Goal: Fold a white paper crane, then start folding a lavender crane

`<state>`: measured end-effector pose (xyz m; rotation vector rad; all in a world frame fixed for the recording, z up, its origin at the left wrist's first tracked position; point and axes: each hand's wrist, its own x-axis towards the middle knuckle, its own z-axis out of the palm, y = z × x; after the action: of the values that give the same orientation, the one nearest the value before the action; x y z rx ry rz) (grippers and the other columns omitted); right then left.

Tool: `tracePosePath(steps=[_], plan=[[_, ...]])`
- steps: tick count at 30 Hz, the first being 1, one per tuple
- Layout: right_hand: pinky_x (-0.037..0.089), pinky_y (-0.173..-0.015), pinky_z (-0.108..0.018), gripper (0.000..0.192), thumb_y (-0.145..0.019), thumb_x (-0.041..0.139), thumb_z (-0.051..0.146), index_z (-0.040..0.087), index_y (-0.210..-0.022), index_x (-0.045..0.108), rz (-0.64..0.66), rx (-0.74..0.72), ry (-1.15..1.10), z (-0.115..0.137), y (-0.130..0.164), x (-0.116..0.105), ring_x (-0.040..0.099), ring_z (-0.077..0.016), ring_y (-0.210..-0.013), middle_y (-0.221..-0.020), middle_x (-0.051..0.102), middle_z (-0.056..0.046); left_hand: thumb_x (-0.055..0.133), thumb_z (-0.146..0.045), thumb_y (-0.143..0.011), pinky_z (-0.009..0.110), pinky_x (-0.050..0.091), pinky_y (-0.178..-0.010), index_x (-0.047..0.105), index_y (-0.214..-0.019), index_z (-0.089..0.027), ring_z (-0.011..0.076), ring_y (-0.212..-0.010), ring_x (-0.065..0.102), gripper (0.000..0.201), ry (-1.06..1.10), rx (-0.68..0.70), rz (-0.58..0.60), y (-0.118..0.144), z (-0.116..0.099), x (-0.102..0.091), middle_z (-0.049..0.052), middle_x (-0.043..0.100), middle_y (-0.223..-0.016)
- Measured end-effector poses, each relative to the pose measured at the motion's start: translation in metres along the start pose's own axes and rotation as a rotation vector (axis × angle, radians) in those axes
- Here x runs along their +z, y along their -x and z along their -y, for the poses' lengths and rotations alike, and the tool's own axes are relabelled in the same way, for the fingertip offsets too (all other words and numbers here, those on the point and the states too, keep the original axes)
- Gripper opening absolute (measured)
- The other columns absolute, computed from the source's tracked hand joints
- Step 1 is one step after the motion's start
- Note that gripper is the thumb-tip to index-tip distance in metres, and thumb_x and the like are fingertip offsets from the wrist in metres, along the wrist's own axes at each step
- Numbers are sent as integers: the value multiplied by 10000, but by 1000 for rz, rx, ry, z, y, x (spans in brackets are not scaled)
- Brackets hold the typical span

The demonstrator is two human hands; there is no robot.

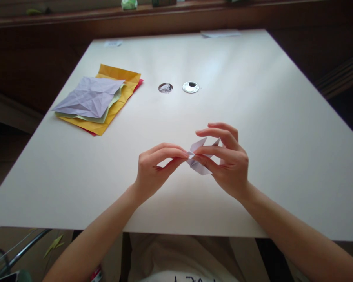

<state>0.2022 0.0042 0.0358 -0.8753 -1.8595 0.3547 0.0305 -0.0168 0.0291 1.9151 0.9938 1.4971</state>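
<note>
A small piece of folded pale lilac paper (200, 168), with several pointed flaps, is held above the white table between both hands. My left hand (155, 166) pinches its left tip between thumb and fingers. My right hand (228, 156) grips it near the middle with thumb and index finger, the other fingers raised and curved behind it. Part of the paper is hidden by the right fingers. Farther off to the left lies a stack of creased sheets, a lilac sheet (90, 96) on top, then pale green, a yellow sheet (120, 74) and a bit of red.
The white table (276, 117) has two round holes, one left (165, 88) and one with a silvery rim (190, 87). Paper scraps (220, 34) lie at its far edge. Behind runs a wooden ledge (176, 9) with a green item (129, 4). Below left are cables and a metal bar.
</note>
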Motion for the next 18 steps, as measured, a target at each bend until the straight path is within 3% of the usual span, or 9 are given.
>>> tracePosePath(steps=[8,18], plan=[[470,-848,-450,108,-774,634,194,278,-716,668,7,76,-26,-1,1,3,508,-251,-1062,-999,646,-28,611,-46,-772,230,531,-679,656,-849,-173,117,-775,634,155,-28,2,1,2,0,2,36,668,-846],[487,-814,-433,97,-756,661,213,283,-692,682,46,70,-43,-3,-2,1,521,-242,-1047,-967,664,-18,596,-52,-785,223,517,-678,643,-864,-183,106,-756,617,161,-138,70,0,1,1,2,26,644,-836]])
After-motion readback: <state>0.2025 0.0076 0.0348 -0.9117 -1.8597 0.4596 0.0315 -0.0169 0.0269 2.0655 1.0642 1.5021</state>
